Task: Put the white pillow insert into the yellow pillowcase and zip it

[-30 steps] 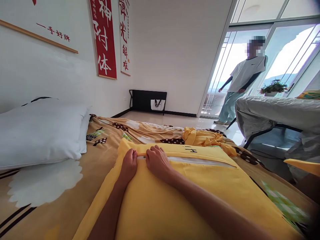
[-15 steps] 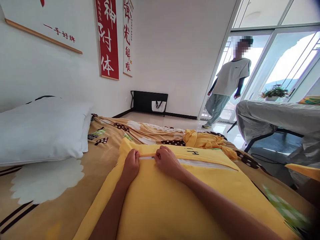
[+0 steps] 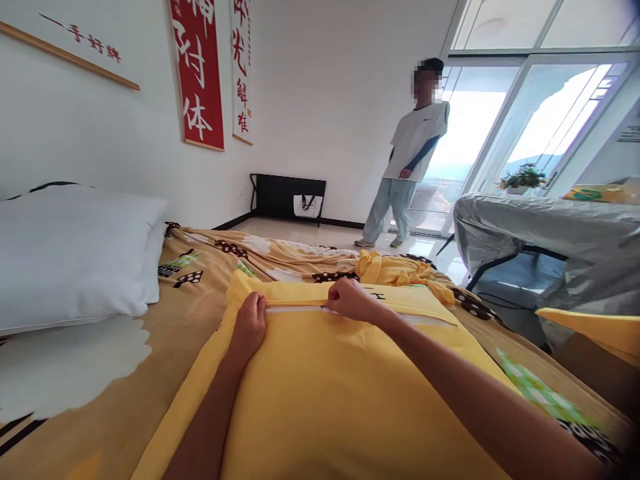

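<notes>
Bed (image 3: 165, 333) held our yellow pillow (image 3: 325, 400) flat before us. Our left hand (image 3: 249, 325) clamped its corner, fingers (image 3: 259, 308) closed; our right hand (image 3: 353, 300) pinched the zipper (image 3: 295, 304) by its pull (partway along, we judged). Closing the rest called for a straight rightward pull; that seam lay clear, crumpled cloth (image 3: 395, 270) just beyond.

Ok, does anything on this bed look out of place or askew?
The zip on the yellow pillow cover is only part shut: past the right hand, white filling shows through the open slit. Behind, a yellow cloth lies crumpled. Nothing spilled or torn.
</notes>
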Demonstrator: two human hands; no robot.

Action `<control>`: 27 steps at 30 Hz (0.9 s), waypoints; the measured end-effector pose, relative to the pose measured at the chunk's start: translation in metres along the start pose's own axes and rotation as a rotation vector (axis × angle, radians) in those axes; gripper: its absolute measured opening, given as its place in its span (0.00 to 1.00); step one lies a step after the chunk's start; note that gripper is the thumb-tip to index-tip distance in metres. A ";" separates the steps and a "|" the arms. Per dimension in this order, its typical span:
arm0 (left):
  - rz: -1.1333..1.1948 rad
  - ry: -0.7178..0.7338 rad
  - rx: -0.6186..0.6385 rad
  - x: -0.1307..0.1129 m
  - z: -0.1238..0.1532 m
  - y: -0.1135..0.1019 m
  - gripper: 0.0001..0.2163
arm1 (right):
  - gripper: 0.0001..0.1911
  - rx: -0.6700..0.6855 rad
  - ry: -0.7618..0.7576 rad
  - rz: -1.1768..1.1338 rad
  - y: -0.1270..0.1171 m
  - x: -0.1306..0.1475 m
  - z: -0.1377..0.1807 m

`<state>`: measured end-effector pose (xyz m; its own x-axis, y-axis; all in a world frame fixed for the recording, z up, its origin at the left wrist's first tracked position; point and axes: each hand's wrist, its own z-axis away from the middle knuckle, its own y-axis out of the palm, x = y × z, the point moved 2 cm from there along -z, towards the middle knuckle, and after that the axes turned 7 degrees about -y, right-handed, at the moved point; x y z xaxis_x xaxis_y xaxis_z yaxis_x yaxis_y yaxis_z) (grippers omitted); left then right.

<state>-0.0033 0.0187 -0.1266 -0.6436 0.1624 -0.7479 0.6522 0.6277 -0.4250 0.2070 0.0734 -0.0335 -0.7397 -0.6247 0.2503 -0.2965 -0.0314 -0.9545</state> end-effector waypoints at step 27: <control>-0.288 0.140 0.254 -0.111 -0.006 0.076 0.12 | 0.14 -0.008 -0.090 0.267 -0.023 -0.008 0.024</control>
<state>0.1150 0.0527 -0.0732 -0.8511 0.1210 -0.5109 0.5046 0.4576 -0.7321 0.2338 0.0601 -0.0176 -0.7359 -0.6766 -0.0260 -0.1028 0.1495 -0.9834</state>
